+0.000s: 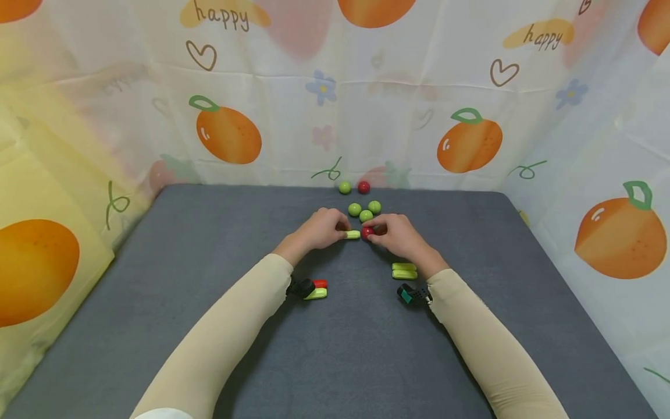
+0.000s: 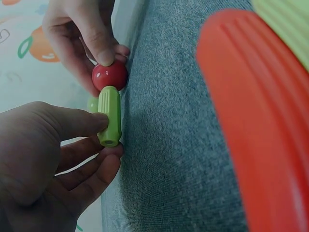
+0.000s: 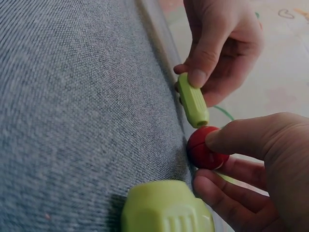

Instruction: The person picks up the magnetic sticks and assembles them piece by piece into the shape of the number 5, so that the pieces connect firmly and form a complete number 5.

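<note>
— While both hands sit mid-mat, what do you see at the red ball (image 1: 367,231)?

— I see the right hand (image 1: 399,235) pinching it between thumb and fingers, just in front of the three green balls (image 1: 364,210). The left hand (image 1: 320,228) pinches a green ribbed peg (image 1: 353,234), its end touching the red ball.

— And nearer you?

— Behind the red ball, toward me, I see two stacked green pegs (image 1: 404,270) on the grey mat (image 1: 209,244).
</note>
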The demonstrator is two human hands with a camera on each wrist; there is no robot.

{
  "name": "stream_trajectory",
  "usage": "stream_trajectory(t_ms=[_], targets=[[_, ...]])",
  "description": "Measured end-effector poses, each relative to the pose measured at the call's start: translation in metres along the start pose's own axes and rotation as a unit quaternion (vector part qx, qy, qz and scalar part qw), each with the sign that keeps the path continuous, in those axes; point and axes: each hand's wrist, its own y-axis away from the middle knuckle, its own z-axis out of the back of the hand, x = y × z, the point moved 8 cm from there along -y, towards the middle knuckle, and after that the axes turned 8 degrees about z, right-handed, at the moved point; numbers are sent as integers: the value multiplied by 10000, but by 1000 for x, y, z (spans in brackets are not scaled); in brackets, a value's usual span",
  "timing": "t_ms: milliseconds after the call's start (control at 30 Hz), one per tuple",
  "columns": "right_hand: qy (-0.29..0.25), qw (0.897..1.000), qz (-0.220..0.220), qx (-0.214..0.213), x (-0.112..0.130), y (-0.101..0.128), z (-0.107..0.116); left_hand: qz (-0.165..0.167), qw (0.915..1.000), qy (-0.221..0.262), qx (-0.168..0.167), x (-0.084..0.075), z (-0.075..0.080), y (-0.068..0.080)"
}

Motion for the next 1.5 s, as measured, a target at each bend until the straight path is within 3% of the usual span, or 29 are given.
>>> stream_trajectory(t_ms=[700, 1000, 1133, 1267, 1500], targets=[[32, 9999, -67, -104, -2, 2, 1, 13, 9999, 161, -57, -3, 2, 1], [197, 9997, -134, -32, -4, 1, 2, 131, 9955, 868, -364, 8, 29, 34], [252, 9995, -209, -25, -4, 0, 5, 142, 9947, 938, -391, 12, 37, 43], [252, 9993, -269, -11, -6, 1, 6, 132, 9959, 821, -357, 13, 39, 33], [197, 9997, -132, -22, -3, -1, 0, 207, 9978, 559, -303, 10, 43, -7]])
